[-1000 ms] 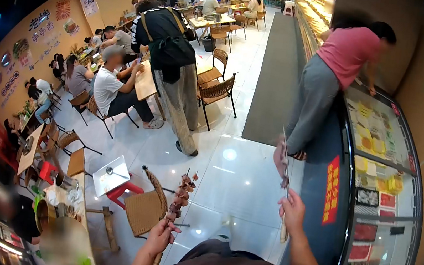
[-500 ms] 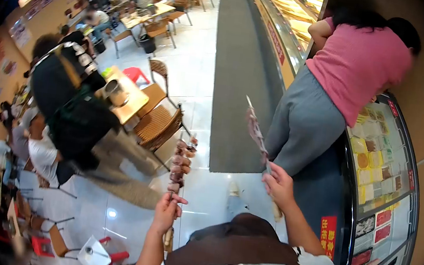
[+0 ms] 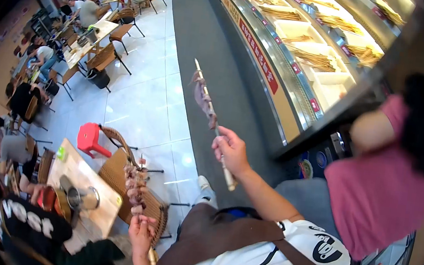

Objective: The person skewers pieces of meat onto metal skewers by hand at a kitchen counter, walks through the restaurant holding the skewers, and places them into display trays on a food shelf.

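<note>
Several meat skewers (image 3: 136,187) stand upright above my left hand (image 3: 142,232), whose fingers are closed round the sticks; a pale handle end shows below it. My right hand (image 3: 232,152) is closed round one skewer with thin purplish meat (image 3: 203,102) near its pointed tip. That skewer's thick wooden end (image 3: 229,181) sticks out under the hand. The two hands are well apart, both held in front of my brown apron (image 3: 225,240). Behind the left-hand skewers is a woven chair (image 3: 147,209).
A lit display counter (image 3: 298,119) with trays of skewers runs along the right. A person in pink (image 3: 369,189) is close on my right. At left are a wooden table (image 3: 108,199), a red stool (image 3: 92,138) and a person in black (image 3: 34,222). A grey mat (image 3: 202,36) lies ahead.
The view has turned and moved forward, bringing the counter and table nearer. The person in pink now appears farther right. Both hands still hold their skewers.
</note>
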Action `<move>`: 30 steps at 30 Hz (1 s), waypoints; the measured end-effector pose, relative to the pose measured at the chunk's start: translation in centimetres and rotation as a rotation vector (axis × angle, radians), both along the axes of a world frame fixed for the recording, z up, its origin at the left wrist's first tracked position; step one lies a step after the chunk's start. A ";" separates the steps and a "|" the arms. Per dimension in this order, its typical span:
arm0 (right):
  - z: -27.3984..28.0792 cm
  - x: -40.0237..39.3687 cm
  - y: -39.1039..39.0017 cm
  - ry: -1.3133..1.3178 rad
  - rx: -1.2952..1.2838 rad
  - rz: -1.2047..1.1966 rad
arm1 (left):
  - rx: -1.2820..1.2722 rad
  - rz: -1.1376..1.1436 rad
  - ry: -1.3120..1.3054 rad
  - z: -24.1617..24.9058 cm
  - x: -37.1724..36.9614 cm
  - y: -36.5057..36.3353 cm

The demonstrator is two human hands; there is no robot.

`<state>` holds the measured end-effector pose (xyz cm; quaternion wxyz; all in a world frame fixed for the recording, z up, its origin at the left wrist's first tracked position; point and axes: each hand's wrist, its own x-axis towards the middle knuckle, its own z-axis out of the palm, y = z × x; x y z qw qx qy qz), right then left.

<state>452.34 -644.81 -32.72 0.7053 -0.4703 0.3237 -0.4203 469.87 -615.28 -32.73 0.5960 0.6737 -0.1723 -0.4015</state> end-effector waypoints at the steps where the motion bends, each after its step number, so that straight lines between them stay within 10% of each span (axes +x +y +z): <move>1: 0.0 1.4 -4.1 0.031 0.001 -0.012 | 0.015 -0.022 -0.048 -1.4 3.3 -3.7; 15: -6.7 11.4 -47.1 0.452 0.064 -0.426 | -0.001 -0.249 -0.144 -2.0 33.1 -65.1; 30: -4.5 49.9 -106.6 0.242 0.075 -0.189 | 0.046 -0.033 -0.096 -6.2 67.0 -111.2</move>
